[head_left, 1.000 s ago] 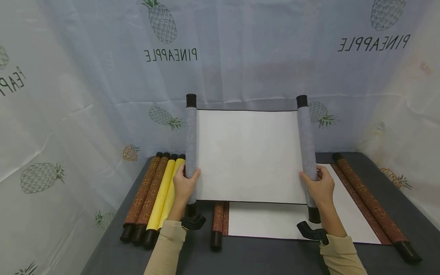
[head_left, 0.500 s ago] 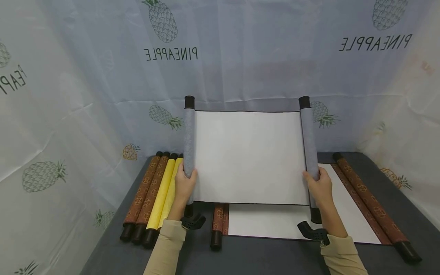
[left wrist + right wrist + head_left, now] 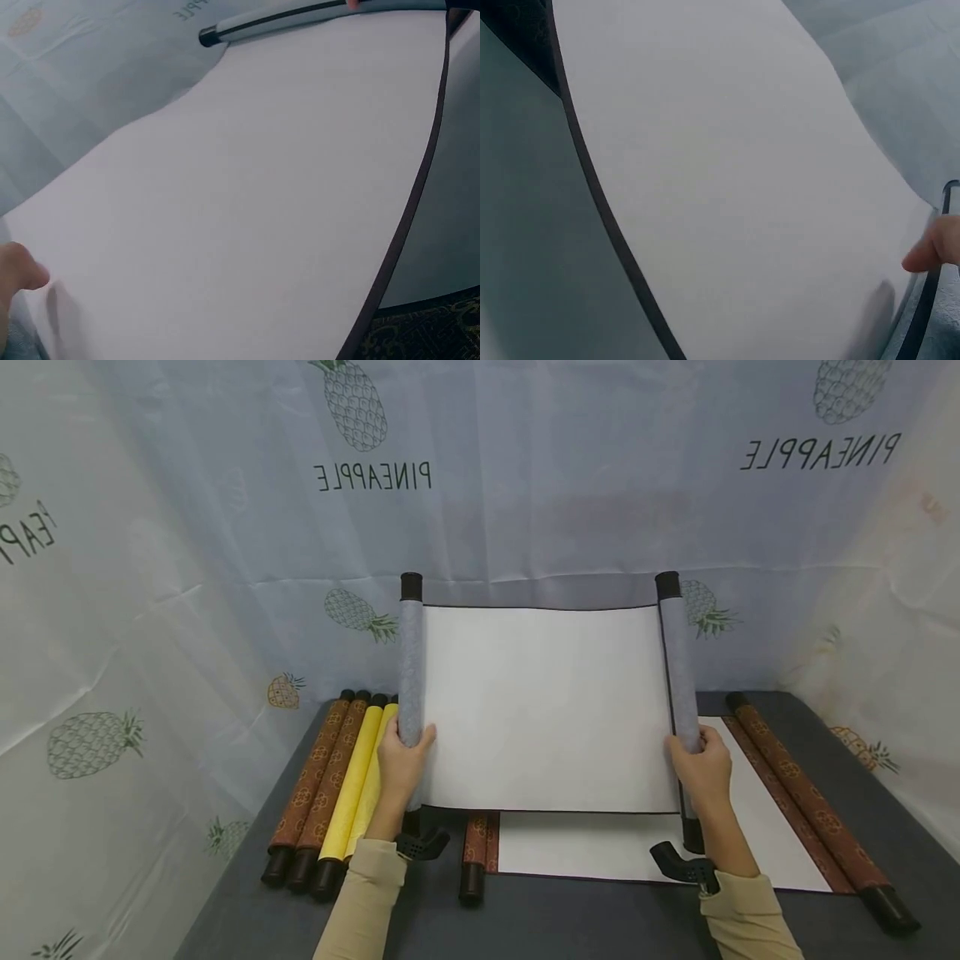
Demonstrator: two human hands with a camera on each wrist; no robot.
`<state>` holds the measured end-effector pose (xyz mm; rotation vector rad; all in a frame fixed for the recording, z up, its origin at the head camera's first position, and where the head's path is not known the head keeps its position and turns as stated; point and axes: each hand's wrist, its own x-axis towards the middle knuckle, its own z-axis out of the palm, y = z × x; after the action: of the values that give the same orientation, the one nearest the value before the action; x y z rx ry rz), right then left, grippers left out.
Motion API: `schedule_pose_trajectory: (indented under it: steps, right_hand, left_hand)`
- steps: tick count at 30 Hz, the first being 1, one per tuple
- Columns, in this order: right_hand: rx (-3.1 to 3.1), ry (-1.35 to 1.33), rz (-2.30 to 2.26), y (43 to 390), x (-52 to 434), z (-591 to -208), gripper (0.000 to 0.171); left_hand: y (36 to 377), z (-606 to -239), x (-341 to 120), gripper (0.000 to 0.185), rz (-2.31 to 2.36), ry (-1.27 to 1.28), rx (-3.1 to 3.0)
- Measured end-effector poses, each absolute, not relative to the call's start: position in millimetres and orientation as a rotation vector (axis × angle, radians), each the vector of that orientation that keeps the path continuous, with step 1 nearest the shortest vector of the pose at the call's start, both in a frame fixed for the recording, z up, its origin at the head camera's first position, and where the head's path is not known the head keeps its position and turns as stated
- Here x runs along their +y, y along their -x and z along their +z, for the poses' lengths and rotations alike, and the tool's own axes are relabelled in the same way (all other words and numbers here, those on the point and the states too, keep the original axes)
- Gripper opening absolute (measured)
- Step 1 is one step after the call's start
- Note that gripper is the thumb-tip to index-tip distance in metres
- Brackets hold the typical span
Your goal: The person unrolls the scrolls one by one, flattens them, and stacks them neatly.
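A hanging scroll (image 3: 547, 710) with a blank white sheet is held up, partly unrolled, between two grey rollers with black end caps. My left hand (image 3: 403, 764) grips the left roller (image 3: 411, 668) low down, its thumb on the sheet side. The right roller (image 3: 678, 677) is in my right hand (image 3: 703, 768), also gripped near its lower end. In the left wrist view the sheet bows away towards the far roller (image 3: 300, 21), and my left thumb (image 3: 21, 271) shows at the edge. My right thumb (image 3: 930, 251) lies by the roller in the right wrist view.
Beneath, a brown-patterned scroll (image 3: 585, 845) lies unrolled on the dark table (image 3: 585, 922), its thick right roller (image 3: 825, 814) near the right side. Rolled brown scrolls (image 3: 311, 785) and yellow scrolls (image 3: 352, 785) lie side by side at left. A pineapple-print curtain (image 3: 540, 510) hangs behind.
The two grey rollers have moved a little farther apart, so more white sheet shows between them. The held scroll has also dropped slightly. Scrolls on the table have stayed put.
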<state>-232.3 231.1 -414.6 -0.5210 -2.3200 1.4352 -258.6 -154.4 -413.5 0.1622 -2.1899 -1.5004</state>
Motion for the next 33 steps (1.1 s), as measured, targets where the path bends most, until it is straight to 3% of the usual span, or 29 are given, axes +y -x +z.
schedule_pose_trajectory:
  steps: [8, 33]
  right_hand:
    - [-2.341, 0.536, 1.459, 231.7, 232.7, -414.9, 0.075]
    - [-2.356, 0.541, 1.415, 229.3, 246.0, -410.1, 0.051]
  left_hand:
    - [257.9, -413.7, -158.5, 0.067, -1.558, -0.199, -2.205]
    - [256.9, -409.7, -169.4, 0.060, -1.573, -0.112, -2.215]
